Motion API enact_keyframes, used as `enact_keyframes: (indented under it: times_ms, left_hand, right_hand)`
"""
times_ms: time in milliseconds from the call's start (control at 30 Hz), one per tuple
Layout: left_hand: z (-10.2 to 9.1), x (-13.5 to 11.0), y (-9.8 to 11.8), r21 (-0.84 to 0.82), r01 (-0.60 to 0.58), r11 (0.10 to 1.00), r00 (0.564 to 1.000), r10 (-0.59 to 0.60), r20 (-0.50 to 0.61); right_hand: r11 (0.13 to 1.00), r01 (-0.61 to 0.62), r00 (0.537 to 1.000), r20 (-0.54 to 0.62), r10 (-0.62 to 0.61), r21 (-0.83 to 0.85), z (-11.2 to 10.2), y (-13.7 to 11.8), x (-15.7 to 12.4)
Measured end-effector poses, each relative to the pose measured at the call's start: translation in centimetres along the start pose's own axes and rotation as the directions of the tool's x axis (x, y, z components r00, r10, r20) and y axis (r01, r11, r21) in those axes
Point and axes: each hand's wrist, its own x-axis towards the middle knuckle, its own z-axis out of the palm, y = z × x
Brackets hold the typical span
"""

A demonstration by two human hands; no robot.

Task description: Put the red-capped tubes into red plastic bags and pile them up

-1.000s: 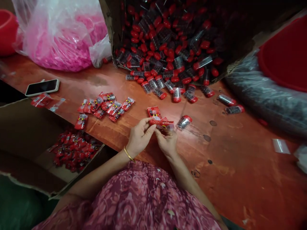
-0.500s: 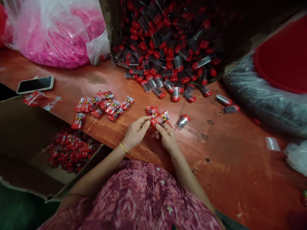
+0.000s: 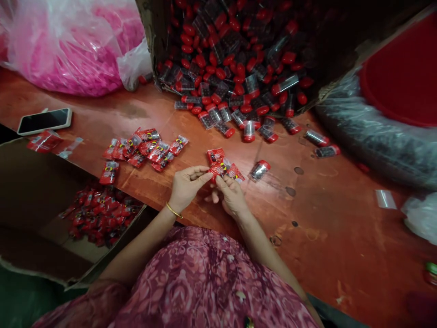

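Observation:
Between the fingertips of both hands is a small red printed packet [image 3: 218,169]. My left hand [image 3: 187,186] pinches its left end, thumb and forefinger closed. My right hand [image 3: 232,197] grips its lower right side, the other fingers curled beneath. Just beyond the held packet, flat red wrappers [image 3: 215,156] lie on the table, one peeking out at the right. A clear tube with a red cap [image 3: 260,170] rests to the right of my right hand. Off to the left of my left hand is a loose pile of filled red packets [image 3: 146,146].
A cardboard box [image 3: 147,41] on its side spills red-capped tubes [image 3: 215,114] onto the table. Below the table edge at left, another box [image 3: 30,191] holds red packets. A phone [image 3: 44,121], a bag of pink pieces [image 3: 78,54] and a red basin [image 3: 399,82] stand around.
Both hands have drawn slightly left with the packet, which now sits lower between the fingertips. More of the wrapper on the right shows. The whole view has shifted a little.

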Motion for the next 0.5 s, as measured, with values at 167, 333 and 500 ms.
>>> enact_keyframes:
  times_ms: [167, 333, 500]
  left_hand:
    - [-1.1, 0.6, 0.1, -0.033, 0.082, 0.996, 0.996, -0.081, 0.037]
    - [-1.5, 0.4, -0.8, -0.146, 0.138, 0.980, 0.990, -0.136, 0.027]
    - [-0.4, -0.1, -1.1, -0.296, 0.118, 0.948, 0.975, -0.167, -0.144]
  right_hand:
    - [0.970, 0.099, 0.993, -0.044, -0.112, -0.224, 0.2, 0.1, 0.5]
    - [0.934, 0.146, 0.986, -0.031, -0.165, -0.326, 0.7, 0.7, 1.2]
    - [0.866, 0.265, 0.950, -0.041, -0.310, -0.423, 1.2, 1.2, 1.5]
